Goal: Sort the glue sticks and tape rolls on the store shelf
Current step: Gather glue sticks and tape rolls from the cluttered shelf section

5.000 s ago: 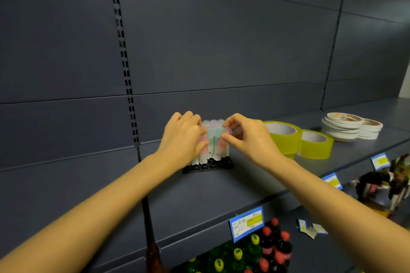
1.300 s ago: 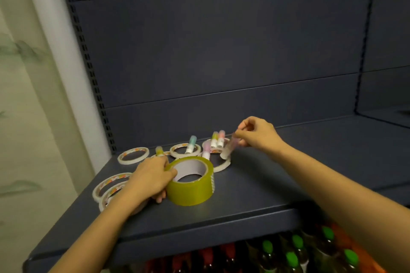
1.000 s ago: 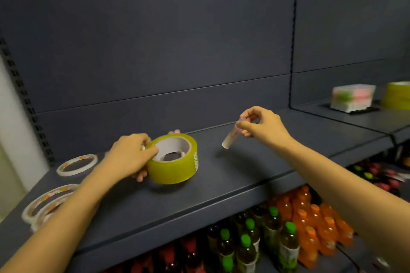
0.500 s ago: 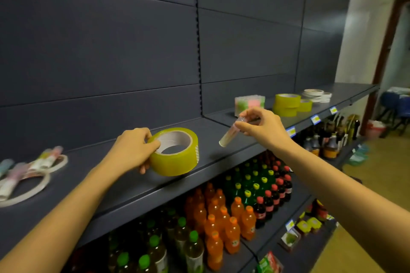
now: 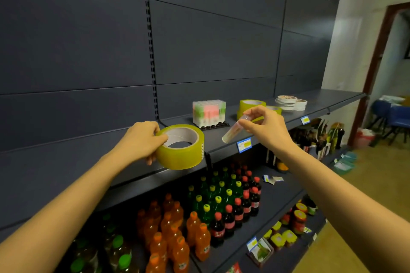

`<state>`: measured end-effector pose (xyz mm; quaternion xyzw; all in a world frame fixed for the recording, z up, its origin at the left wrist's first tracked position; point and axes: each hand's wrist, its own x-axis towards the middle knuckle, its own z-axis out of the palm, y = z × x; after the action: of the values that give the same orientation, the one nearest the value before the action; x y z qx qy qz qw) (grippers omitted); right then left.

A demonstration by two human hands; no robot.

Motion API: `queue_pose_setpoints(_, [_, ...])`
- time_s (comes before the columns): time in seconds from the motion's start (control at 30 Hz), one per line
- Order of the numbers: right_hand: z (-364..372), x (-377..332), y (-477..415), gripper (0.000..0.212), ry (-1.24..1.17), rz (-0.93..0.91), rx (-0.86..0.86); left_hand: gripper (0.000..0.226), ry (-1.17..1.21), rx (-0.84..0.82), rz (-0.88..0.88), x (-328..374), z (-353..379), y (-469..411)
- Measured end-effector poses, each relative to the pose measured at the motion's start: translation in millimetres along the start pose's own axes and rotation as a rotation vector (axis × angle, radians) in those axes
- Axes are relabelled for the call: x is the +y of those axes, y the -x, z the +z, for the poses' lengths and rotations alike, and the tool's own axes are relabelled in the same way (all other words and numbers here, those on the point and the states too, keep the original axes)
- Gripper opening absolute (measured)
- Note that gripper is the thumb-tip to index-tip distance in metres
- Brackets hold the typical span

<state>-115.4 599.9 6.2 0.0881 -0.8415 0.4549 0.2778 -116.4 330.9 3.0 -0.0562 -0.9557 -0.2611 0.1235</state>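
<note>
A second ago both hands were over the loose jumble at the shelf's far end; now the sorted groups are close ahead. The left hand [image 5: 142,139] grips a yellow tape roll [image 5: 180,146] by its rim, the right hand [image 5: 265,126] pinches a glue stick [image 5: 232,132] – both held clear above the shelf [image 5: 315,111]. The glue block [image 5: 209,112], yellow rolls [image 5: 250,105] and flat rolls [image 5: 290,102] lie just beyond – likely each item joins its group next

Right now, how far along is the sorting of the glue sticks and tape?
Done: a glue stick block, yellow tape rolls and flat white rolls are grouped on the shelf. In hand: left hand holds a yellow roll, right hand a glue stick. Left: shelving both.
</note>
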Motion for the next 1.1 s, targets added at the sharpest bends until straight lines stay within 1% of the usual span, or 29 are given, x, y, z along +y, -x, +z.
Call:
queue_pose_setpoints(0.13, [-2.7,28.6,-32.2,0.02,0.016,-0.002,0.002,0.016,-0.017,0.008,-0.029,17.4,12.4,-37.6])
queue_pose_setpoints(0.37, [6.9,88.0,-99.1,0.019,0.128,-0.12,-0.016,0.015,-0.028,0.019,-0.057,31.6,40.1,-105.8])
queue_pose_setpoints(0.47, [20.1,103.8,-135.8,0.022,0.156,-0.173,-0.086,0.015,-0.017,0.001,-0.082,38.7,48.3,-131.0])
queue_pose_setpoints(0.63, [56.0,125.4,-185.0,0.026,0.131,-0.267,-0.103,0.014,-0.004,0.029,-0.098,46.3,51.3,-156.8])
queue_pose_setpoints(0.77, [81.1,139.3,-213.5,0.024,0.179,-0.261,-0.163,0.014,-0.012,0.043,-0.134,52.0,49.6,-166.7])
queue_pose_setpoints(0.87, [94.8,144.4,-230.2,0.022,0.164,-0.25,-0.204,0.014,-0.044,0.071,-0.165,55.8,47.4,-171.2])
queue_pose_setpoints(1.03, [100.0,143.6,-256.2,0.019,0.321,-0.345,-0.326,0.015,-0.065,0.12,-0.217,66.6,51.9,-175.6])
queue_pose_setpoints(1.1, [93.8,142.1,-270.2,0.021,0.363,-0.385,-0.384,0.015,-0.076,0.149,-0.25,74.0,57.7,-178.6])
